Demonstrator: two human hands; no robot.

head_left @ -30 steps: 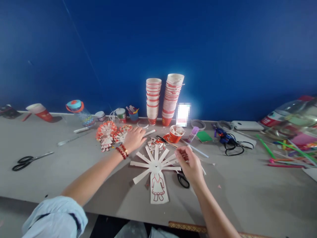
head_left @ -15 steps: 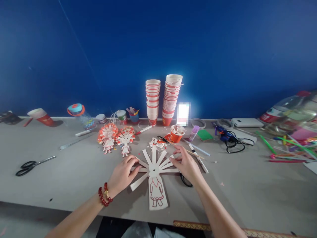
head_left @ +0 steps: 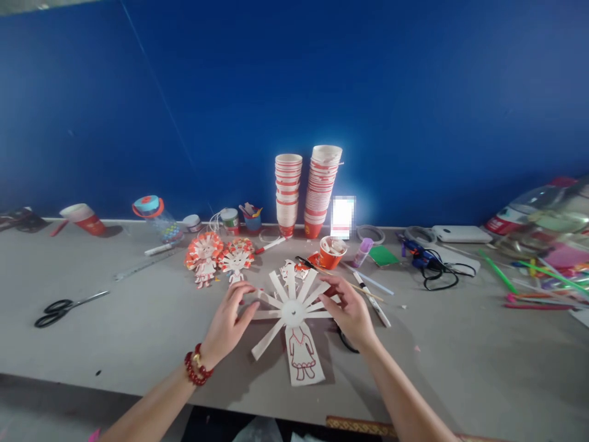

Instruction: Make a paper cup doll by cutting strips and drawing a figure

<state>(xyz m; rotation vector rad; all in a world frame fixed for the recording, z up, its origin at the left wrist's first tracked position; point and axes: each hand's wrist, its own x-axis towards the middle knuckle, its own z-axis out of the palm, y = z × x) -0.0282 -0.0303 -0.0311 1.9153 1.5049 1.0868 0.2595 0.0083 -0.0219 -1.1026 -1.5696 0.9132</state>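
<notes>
In front of me lies a cut-open paper cup [head_left: 294,313], its white round base ringed by splayed strips. Its lower panel carries a red-outlined drawing of a dress, arms and legs. My left hand [head_left: 234,319], with a red bead bracelet at the wrist, is beside the left strips; thumb and fingers are apart, fingertips near a strip end. On the other side, my right hand [head_left: 352,312] pinches an upper right strip between thumb and fingers. Black scissor handles [head_left: 347,341] show partly under the right hand.
Two finished paper-cup figures [head_left: 205,255] with orange-tipped fringes lie at the left. Behind stand stacked paper cups [head_left: 288,196] and a cup of scraps [head_left: 333,250]. Scissors [head_left: 67,307] lie far left; a marker [head_left: 372,301], a glue gun [head_left: 421,255] and coloured straws [head_left: 538,294] lie right.
The cut-open cup has shifted slightly right in view and turned, its drawn panel now tilting to the lower right. Both hands stay beside its strips. The camera view has shifted a little.
</notes>
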